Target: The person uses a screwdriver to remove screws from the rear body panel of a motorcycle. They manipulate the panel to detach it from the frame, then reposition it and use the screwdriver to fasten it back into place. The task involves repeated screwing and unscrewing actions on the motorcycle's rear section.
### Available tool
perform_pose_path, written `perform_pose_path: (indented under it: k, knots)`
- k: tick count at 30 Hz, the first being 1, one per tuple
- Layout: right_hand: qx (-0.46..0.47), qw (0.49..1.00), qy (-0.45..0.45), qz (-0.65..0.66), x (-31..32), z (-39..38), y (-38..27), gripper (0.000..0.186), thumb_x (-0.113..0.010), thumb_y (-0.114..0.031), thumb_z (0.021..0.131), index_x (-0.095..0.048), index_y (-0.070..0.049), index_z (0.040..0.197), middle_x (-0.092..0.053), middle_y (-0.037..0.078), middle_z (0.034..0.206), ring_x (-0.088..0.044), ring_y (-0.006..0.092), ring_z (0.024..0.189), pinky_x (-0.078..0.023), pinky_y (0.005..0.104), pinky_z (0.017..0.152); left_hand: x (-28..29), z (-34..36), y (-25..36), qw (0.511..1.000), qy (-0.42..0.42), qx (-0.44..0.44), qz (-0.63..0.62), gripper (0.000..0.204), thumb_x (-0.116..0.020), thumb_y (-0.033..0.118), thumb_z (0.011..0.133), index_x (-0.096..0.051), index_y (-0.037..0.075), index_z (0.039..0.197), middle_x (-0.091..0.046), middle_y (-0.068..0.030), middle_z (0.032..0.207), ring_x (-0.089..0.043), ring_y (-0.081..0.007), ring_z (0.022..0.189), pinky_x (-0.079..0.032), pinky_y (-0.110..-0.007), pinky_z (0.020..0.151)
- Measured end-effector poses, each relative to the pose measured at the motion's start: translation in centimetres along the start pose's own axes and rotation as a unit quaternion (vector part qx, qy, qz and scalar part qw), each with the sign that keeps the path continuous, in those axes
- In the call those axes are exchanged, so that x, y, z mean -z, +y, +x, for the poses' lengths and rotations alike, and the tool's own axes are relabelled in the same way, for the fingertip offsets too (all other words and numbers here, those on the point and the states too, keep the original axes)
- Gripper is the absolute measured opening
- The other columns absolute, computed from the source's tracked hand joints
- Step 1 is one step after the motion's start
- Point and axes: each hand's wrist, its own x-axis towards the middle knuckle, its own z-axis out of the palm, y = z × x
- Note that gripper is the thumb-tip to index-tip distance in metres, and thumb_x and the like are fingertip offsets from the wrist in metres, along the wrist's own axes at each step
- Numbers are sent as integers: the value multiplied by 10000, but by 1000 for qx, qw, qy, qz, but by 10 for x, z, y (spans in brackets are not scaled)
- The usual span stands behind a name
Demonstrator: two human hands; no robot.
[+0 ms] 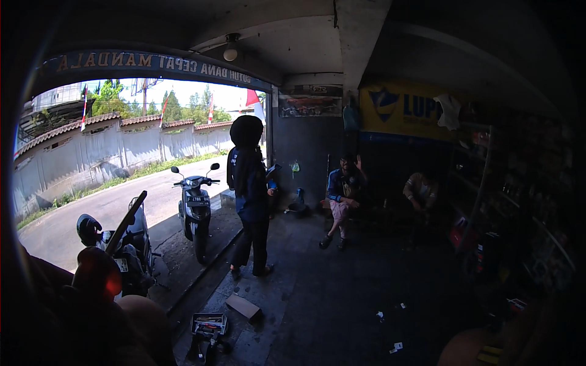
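1. Tool tray (210, 315), open and filled with tools, on the floor (329, 293) at lower left of centre; longer side roughly left to right.
2. Carton (243, 305), just beyond the tray's far right corner, apparently apart from it; long axis slanting down to the right.
3. Fingers of left hand and right hand: not distinguishable in the dark lower corners; cannot tell whether released, clenched or grasping anything.
4. Blurred rounded form (145, 323) at lower left, hand or knee uncertain; tray near, to its right; left side therefore judged nearer.
5. Step edge (205, 272) slanting past the tray's far left, below the parked scooter (196, 213); limit to room there.
6. Broader floor right of the carton, with white scraps (398, 346); standing person (249, 195) beyond, well apart from the tray.
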Motion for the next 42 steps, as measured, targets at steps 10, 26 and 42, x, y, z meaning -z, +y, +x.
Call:
perform_pose_path:
  k: [10,26,42]
  knots:
    - [-4,997,4,-72,0,2,4,238,-655,-261,935,-639,-23,943,-549,14,628,-446,99,405,-359,235,368,-31,-28,-23,997,35,13,-69,178,-661,124,893,-615,0,1012,-589,-70,680,-515,-183,612,-385,-306,565]
    - [-729,572,291,-238,117,-268,86,289,-603,-312,968,-654,-35,907,-519,-3,596,-391,103,379,-337,252,357,-143,-441,98,511,-154,816,-220,345,-629,273,890,-658,-13,1080,-650,-131,858,-587,-252,629,-489,-449,541]
    - [-738,616,162,-223,377,-280,-24,249,-577,-259,957,-662,-25,946,-563,21,648,-437,113,423,-366,259,383,-422,-294,414,360,-139,805,-450,207,-621,248,926,-650,52,985,-507,-35,624,-462,-166,372,-392,-365,330]
